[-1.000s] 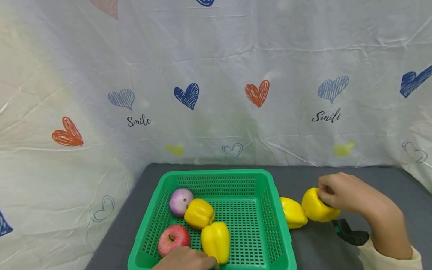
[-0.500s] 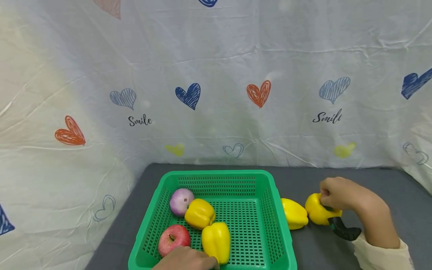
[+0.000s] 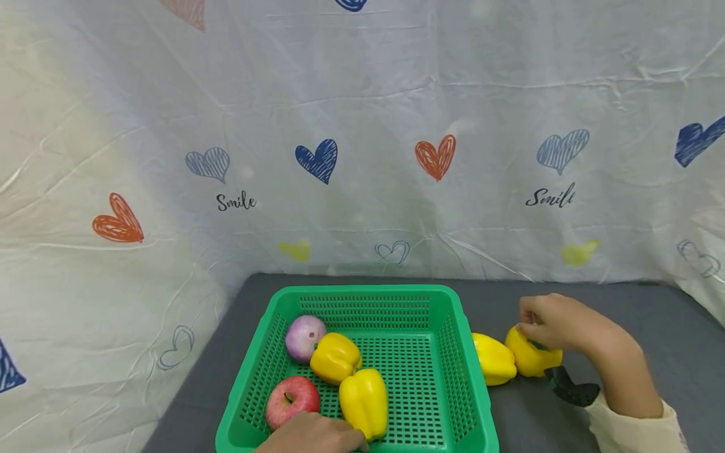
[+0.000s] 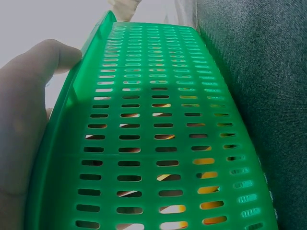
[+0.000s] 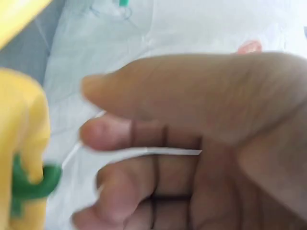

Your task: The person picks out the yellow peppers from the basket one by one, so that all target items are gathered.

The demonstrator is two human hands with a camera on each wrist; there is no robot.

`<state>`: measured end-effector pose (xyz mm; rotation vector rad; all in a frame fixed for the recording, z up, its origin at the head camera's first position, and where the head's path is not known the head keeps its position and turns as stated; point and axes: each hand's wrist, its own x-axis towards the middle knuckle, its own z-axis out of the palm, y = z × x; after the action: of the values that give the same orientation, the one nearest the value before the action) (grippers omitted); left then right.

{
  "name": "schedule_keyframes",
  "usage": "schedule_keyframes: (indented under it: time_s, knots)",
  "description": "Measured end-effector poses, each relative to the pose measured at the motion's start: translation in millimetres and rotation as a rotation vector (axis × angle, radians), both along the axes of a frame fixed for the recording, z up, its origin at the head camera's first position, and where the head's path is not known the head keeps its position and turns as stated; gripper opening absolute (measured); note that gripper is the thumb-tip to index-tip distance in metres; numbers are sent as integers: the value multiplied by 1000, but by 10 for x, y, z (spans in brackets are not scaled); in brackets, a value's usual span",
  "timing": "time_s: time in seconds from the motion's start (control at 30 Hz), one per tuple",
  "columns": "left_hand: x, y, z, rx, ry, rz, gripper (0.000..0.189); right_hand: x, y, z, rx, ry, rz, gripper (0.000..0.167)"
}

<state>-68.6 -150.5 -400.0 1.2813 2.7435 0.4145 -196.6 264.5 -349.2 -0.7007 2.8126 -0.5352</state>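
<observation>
My left hand [image 3: 314,434] holds the near rim of a green plastic basket [image 3: 362,290]; in the left wrist view its thumb lies along the rim of the perforated wall. A yellow bell pepper [image 3: 535,362] is on the dark cloth right of the basket. Just over it is my right hand [image 3: 572,324], with bent fingers. In the right wrist view, a gap separates those fingers from the pepper [image 5: 21,110] and its green stem. A second yellow bell pepper [image 3: 494,360] lies between that one and the basket's right wall.
Inside the basket are a purple onion [image 3: 304,338], a red apple [image 3: 292,402] and two yellow bell peppers, one behind [image 3: 334,357] and one in front [image 3: 364,402]. A white curtain with hearts [image 3: 362,157] hangs behind the dark cloth-covered table [image 3: 663,327].
The right hand has lowered the yellow pepper to the cloth, beside the other one, and let go of it. The hand then shifted slightly left. The left hand stays at the basket rim.
</observation>
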Motion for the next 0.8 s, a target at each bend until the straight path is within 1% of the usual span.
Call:
schedule_keyframes:
  time_s: [0.07, 0.1, 0.13, 0.2, 0.27, 0.33, 0.37, 0.4, 0.43, 0.47, 0.53, 0.57, 0.63, 0.7, 0.77, 0.8]
  knots:
    - [-16, -12, -5, -6, -22, -14, 11, 18, -91, 7, -42, 45, 57, 11]
    - [-29, -23, -9, -6, -20, -31, 13, 28, -147, 13, -63, 67, 86, 8]
    - [-47, -33, -17, -4, 3, -64, 14, 37, -208, 20, -82, 92, 114, 6]
    - [-90, -48, -34, 11, 88, -153, 17, 58, -339, 25, -118, 150, 176, 4]
    - [-119, -63, -52, 24, 217, -222, 20, 87, -468, 20, -146, 206, 238, 4]
    - [-132, -68, -68, 35, 338, -249, 23, 122, -587, -4, -171, 279, 296, 7]
    - [-131, -71, -69, 36, 365, -246, 26, 141, -640, -21, -183, 322, 320, 9]
    - [-128, -75, -68, 33, 371, -236, 28, 160, -691, -40, -195, 366, 342, 12]
    - [-123, -79, -65, 23, 370, -221, 30, 177, -737, -59, -206, 409, 359, 14]
    - [-118, -81, -58, 15, 352, -210, 31, 190, -779, -79, -219, 452, 375, 17]
    - [-120, -77, -46, 18, 289, -211, 31, 209, -856, -118, -238, 524, 401, 20]
    - [-121, -74, -36, 21, 242, -209, 31, 215, -890, -136, -241, 543, 408, 22]
    - [-121, -67, -17, 19, 152, -198, 32, 224, -957, -172, -238, 536, 425, 28]
    - [-116, -61, -5, 25, 75, -176, 32, 233, -1026, -213, -216, 495, 435, 37]
    - [-107, -56, 4, 17, 22, -144, 34, 245, -1096, -265, -165, 448, 431, 47]
    - [-103, -54, 2, 12, 14, -138, 35, 251, -1130, -290, -135, 426, 425, 51]
